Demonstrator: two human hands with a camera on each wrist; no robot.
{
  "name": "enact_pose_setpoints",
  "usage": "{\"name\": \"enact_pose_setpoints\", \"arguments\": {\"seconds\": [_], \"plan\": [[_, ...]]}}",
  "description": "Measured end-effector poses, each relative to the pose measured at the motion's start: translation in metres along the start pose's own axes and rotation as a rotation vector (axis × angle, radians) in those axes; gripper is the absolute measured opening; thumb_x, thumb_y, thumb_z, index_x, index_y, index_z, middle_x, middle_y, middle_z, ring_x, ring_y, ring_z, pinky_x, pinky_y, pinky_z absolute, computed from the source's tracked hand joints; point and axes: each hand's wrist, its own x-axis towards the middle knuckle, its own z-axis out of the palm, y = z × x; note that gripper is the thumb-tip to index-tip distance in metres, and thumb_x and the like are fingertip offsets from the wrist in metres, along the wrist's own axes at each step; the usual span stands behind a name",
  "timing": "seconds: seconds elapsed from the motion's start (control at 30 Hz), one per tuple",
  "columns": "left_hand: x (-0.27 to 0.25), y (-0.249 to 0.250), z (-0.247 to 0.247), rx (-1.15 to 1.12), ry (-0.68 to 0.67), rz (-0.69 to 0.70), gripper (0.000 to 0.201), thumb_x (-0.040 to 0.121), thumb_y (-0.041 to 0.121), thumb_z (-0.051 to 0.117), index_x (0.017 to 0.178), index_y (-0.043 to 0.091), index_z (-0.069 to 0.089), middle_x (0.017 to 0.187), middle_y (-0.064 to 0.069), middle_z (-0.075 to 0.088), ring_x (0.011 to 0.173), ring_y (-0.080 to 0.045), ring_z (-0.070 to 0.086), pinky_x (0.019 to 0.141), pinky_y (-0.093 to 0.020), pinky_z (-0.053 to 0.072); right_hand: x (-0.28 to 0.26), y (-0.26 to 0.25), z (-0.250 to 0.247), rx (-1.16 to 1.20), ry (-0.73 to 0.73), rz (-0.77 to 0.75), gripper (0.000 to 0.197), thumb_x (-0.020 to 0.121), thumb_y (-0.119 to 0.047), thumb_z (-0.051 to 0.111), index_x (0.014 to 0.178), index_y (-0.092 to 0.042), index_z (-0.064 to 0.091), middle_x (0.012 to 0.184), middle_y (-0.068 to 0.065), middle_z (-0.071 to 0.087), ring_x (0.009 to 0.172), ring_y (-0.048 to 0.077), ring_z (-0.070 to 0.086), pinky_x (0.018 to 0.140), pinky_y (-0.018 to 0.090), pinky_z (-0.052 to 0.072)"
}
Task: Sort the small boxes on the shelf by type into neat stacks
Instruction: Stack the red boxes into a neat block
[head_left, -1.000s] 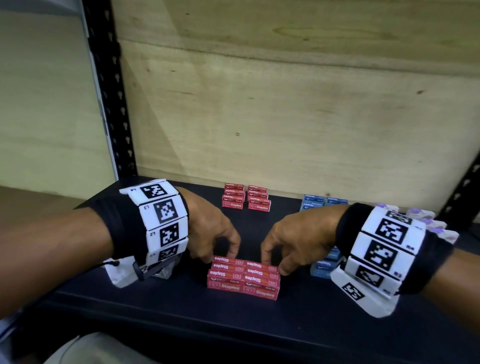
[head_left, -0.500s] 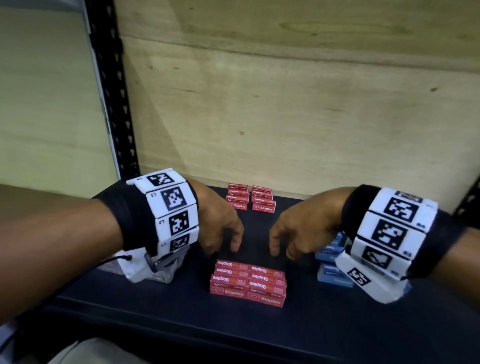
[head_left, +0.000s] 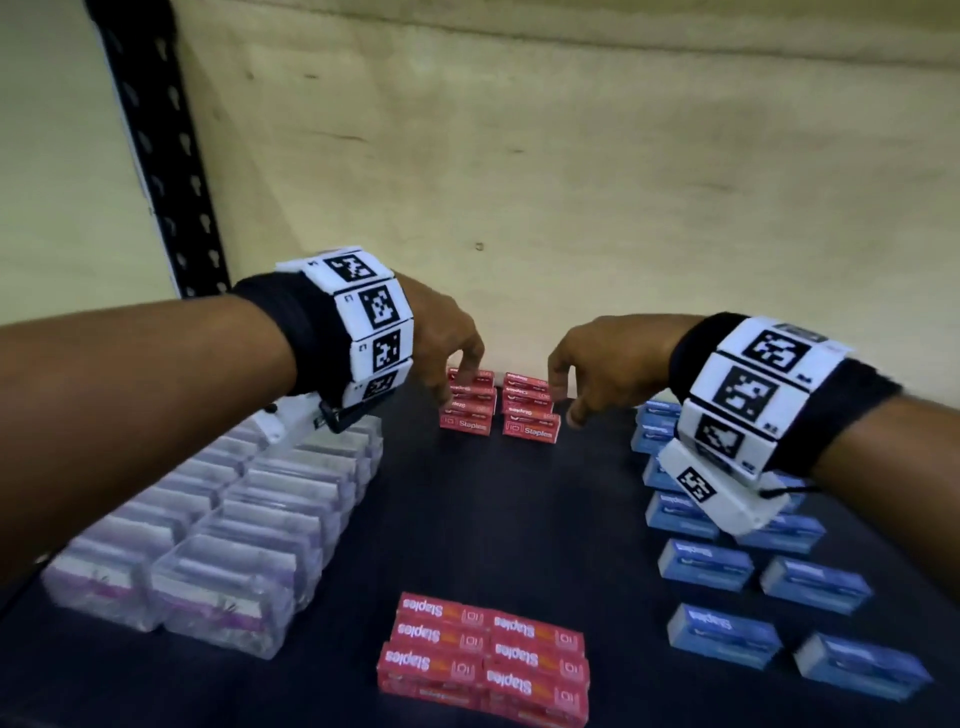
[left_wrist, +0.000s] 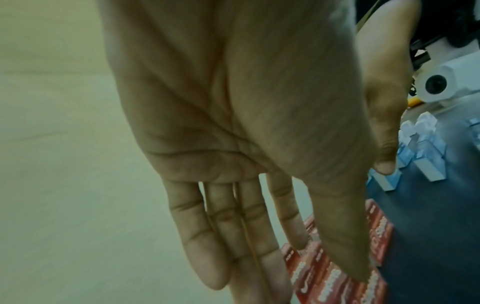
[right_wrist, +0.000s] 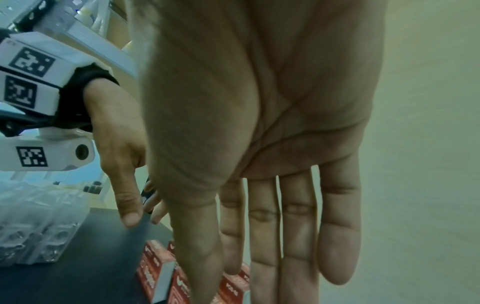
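Two short stacks of red staples boxes (head_left: 498, 405) stand side by side at the back of the dark shelf (head_left: 493, 519). My left hand (head_left: 457, 366) hangs over the left stack, its fingertips at the stack's top and outer side. Beside the right stack is my right hand (head_left: 566, 402), its fingers pointing down at the stack's right edge. Both wrist views show straight fingers holding nothing: the left hand (left_wrist: 298, 257) above red boxes (left_wrist: 332, 283), the right hand (right_wrist: 246, 267) above red boxes (right_wrist: 155, 267). A flat group of red boxes (head_left: 483, 660) lies at the front.
Clear plastic boxes (head_left: 234, 519) stand in rows on the left of the shelf. Blue boxes (head_left: 727, 561) sit in rows on the right, partly under my right wrist. A wooden back wall (head_left: 571, 182) and a black upright post (head_left: 156, 156) close the space.
Both hands have left the front group of red boxes and moved back to the two red stacks by the wall. The view has tilted down, showing more of the shelf.
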Motion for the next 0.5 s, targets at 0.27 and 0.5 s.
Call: {"name": "enact_pose_setpoints", "arguments": {"seconds": [0.27, 0.5], "plan": [[0.029, -0.003, -0.004, -0.040, -0.130, 0.054, 0.040, 0.079, 0.037, 0.079, 0.112, 0.026, 0.062, 0.076, 0.007, 0.067, 0.056, 0.000, 0.056, 0.051, -0.015, 0.045, 0.030, -0.003, 0.002, 0.063, -0.123, -0.044, 0.023, 0.085, -0.026, 0.075, 0.106, -0.017, 0.070, 0.071, -0.006, 0.069, 0.070, 0.012, 0.064, 0.061, 0.022, 0.047], [0.034, 0.006, -0.002, -0.056, -0.157, 0.085, 0.032, 0.084, 0.022, 0.076, 0.115, 0.020, 0.068, 0.065, 0.012, 0.061, 0.035, 0.009, 0.051, 0.039, -0.004, 0.038, 0.035, -0.008, 0.003, 0.063, -0.129, -0.052, 0.020, 0.087, -0.017, 0.073, 0.105, -0.010, 0.073, 0.066, -0.008, 0.066, 0.066, 0.007, 0.065, 0.071, 0.023, 0.052]]}}
